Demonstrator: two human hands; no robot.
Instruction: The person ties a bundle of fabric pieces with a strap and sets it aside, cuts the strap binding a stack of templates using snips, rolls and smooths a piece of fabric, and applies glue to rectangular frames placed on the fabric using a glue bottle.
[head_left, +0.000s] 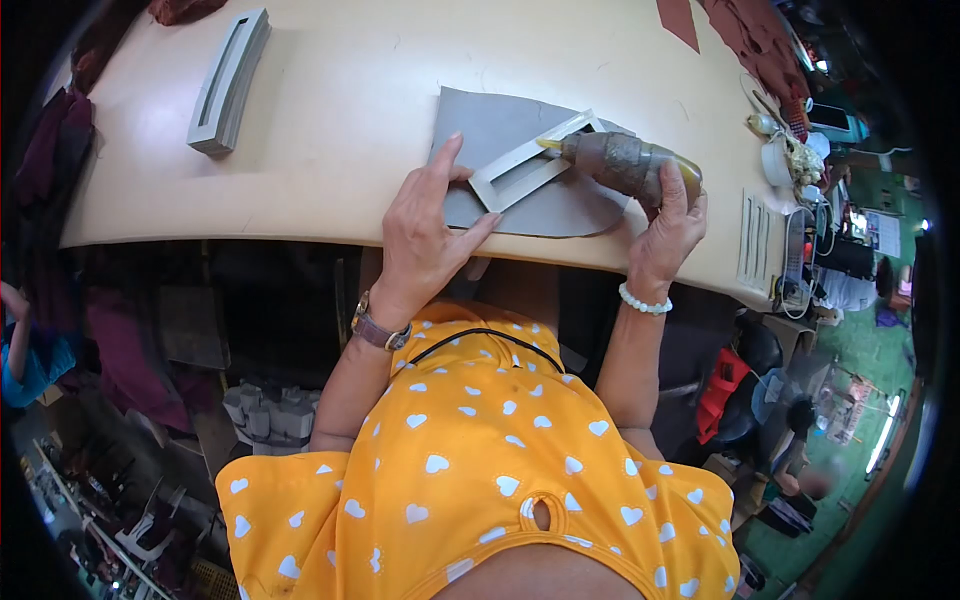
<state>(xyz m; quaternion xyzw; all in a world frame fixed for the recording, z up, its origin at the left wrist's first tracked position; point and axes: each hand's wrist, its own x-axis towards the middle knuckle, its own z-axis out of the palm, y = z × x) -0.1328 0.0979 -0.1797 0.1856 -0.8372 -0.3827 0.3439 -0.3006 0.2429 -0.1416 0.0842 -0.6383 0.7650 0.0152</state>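
Note:
A pale rectangular frame (530,163) with a long slot lies aslant on a piece of grey sheet material (590,205) at the table's near edge. My left hand (425,230) rests at the frame's lower left end, fingers spread, with the thumb and a fingertip close against its corner. In my right hand (668,225) is a brown squeeze bottle (630,165), tilted on its side. Its yellow nozzle (548,144) points left, at the frame's upper edge. Whether the nozzle touches the frame I cannot tell.
A stack of similar slotted frames (230,85) stands at the table's left. Several thin strips (755,238) lie near the right edge. Reddish-brown material (755,50) and a white cup-like container (776,160) are at the far right. Another person's arm (17,330) shows at far left.

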